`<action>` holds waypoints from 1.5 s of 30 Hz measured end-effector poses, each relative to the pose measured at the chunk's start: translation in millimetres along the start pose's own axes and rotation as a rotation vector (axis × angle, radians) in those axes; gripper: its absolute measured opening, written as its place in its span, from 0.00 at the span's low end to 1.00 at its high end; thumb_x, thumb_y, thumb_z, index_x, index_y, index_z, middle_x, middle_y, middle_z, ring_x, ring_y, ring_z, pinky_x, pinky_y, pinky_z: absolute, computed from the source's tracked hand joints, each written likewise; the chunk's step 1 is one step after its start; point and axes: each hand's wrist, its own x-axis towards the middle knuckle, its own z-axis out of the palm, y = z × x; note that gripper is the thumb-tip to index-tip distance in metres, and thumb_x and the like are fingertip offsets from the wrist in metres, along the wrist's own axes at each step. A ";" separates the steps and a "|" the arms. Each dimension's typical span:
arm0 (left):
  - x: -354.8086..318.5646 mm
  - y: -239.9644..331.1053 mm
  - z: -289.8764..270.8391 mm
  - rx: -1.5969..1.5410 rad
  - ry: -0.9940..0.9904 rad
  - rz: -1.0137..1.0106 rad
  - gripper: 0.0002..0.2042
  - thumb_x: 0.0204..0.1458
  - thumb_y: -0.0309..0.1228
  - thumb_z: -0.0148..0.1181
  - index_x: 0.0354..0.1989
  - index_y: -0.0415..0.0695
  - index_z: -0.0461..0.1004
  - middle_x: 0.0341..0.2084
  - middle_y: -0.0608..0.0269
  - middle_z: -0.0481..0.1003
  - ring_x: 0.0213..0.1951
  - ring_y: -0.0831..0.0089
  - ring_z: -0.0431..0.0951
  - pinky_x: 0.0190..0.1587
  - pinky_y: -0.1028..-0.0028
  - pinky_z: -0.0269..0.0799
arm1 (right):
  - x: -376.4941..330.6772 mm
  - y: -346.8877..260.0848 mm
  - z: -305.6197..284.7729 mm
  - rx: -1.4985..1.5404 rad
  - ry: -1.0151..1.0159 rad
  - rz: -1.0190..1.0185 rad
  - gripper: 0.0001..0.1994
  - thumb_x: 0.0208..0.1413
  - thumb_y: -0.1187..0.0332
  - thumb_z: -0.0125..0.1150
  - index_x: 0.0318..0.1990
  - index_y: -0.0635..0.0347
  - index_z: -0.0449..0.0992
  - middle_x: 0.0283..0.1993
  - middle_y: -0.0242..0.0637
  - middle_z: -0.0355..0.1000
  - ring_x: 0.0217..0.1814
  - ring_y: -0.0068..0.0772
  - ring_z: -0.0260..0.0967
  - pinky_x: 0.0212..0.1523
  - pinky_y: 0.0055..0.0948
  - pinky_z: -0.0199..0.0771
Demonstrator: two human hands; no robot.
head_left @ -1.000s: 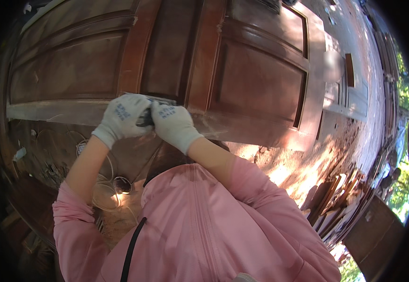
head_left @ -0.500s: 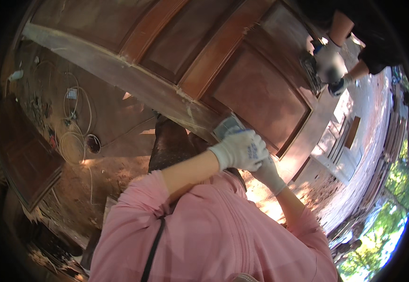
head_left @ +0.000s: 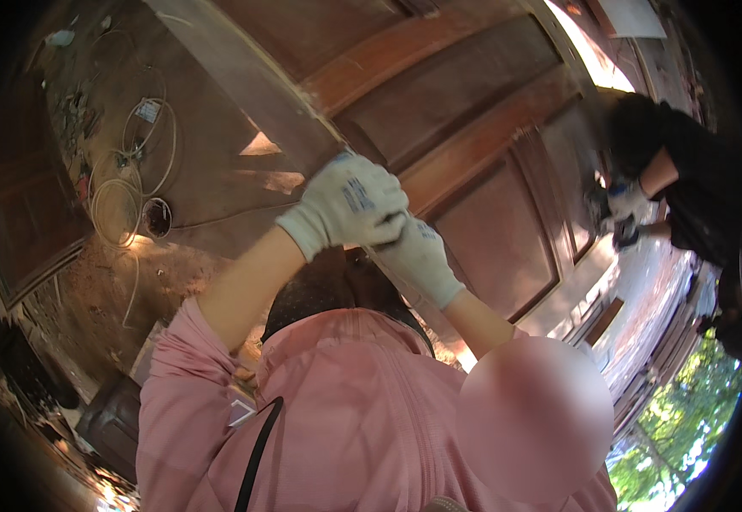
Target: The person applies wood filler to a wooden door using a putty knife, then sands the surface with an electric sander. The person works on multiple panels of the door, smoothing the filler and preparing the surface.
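My left hand [head_left: 356, 205], in a white knitted glove with blue print, is curled at the long edge of a brown panelled wooden door [head_left: 495, 235]. My right hand [head_left: 415, 258], gloved alike, is pressed up against the left from the right, its fingers closed and partly behind it. What lies under the two hands is hidden now; half a second ago a flat grey pad showed beneath the left one. The door's pale side edge [head_left: 256, 72] runs from upper left down to my hands.
On the right a co-worker in black [head_left: 686, 175] bends over the door, gloved hands [head_left: 627, 205] at a dark tool. Coiled pale hose [head_left: 117, 213] lies on the dirt floor at left. Another panelled door [head_left: 26, 205] leans at the far left. Stacked planks [head_left: 657, 328] stand at right.
Both my hands have slid together up and left along the door's edge, and the grey pad has gone from sight. My view has turned, shifting the door and co-worker in the picture.
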 end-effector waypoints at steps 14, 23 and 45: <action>-10.4 -204.4 -111.3 0.710 0.261 -0.383 0.09 0.54 0.41 0.56 0.29 0.52 0.79 0.34 0.61 0.78 0.42 0.57 0.78 0.46 0.56 0.73 | 239.2 -150.7 4.0 0.109 -0.115 -0.152 0.21 0.51 0.56 0.63 0.46 0.63 0.83 0.45 0.52 0.82 0.51 0.54 0.80 0.53 0.45 0.79; -7.2 49.5 41.6 0.302 0.492 -0.492 0.11 0.48 0.43 0.60 0.24 0.50 0.81 0.31 0.64 0.78 0.45 0.63 0.77 0.55 0.56 0.68 | -9.2 18.3 -2.2 0.215 -0.057 -0.083 0.21 0.54 0.59 0.73 0.49 0.63 0.80 0.45 0.48 0.83 0.48 0.42 0.81 0.47 0.40 0.77; -19.5 1.7 20.7 0.248 0.589 -0.397 0.08 0.47 0.40 0.61 0.24 0.51 0.80 0.30 0.66 0.80 0.43 0.63 0.78 0.56 0.57 0.70 | 35.8 2.7 8.4 -0.008 0.006 -0.182 0.24 0.51 0.50 0.72 0.46 0.60 0.80 0.40 0.52 0.81 0.45 0.60 0.78 0.47 0.53 0.77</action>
